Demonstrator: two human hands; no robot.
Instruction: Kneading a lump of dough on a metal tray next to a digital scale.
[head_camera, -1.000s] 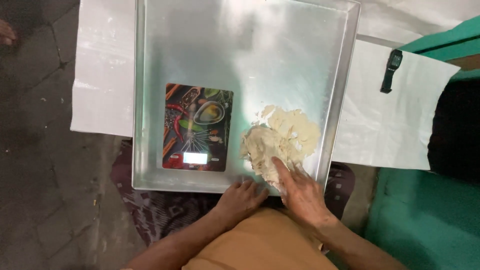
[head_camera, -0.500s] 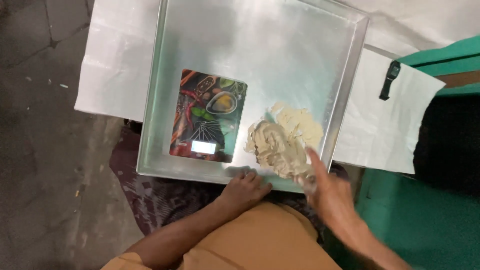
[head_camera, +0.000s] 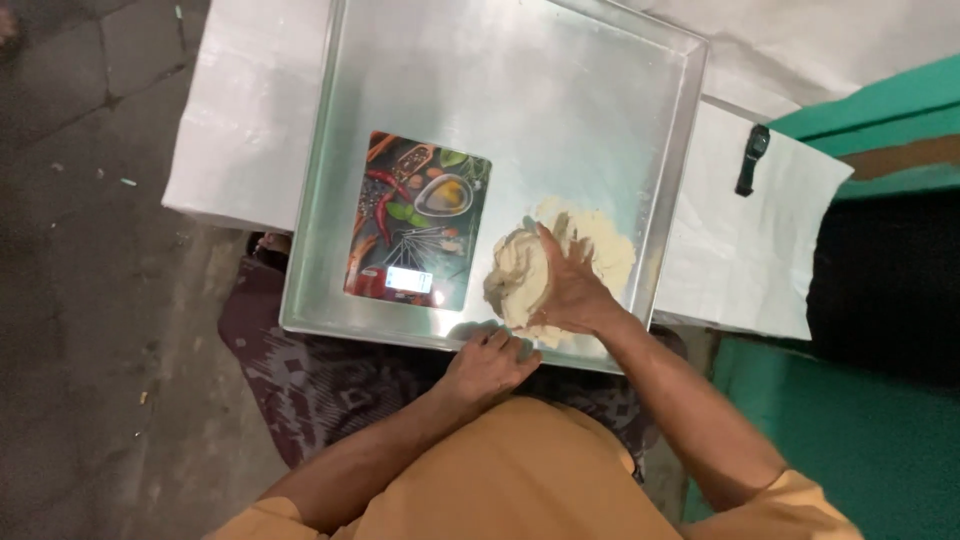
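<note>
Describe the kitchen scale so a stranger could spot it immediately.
Find the big metal tray on the white-covered table. Near its front edge, left of the pale dough under the right hand, lies the scale: the only flat rectangle, printed with colourful spices, with a small lit display.

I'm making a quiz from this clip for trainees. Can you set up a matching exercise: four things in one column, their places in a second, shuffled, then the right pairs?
Things:
1. flat rectangular kitchen scale with a colourful spice picture
2. pale lump of dough
3. small black oblong object
4. left hand

Places:
A. on the white sheet, outside the large shiny metal tray
B. on the tray's near rim
C. under the right hand, in the tray's near right part
D. in the tray, left of the dough

Pairs: 1-D, 2-C, 3-A, 4-B
</note>
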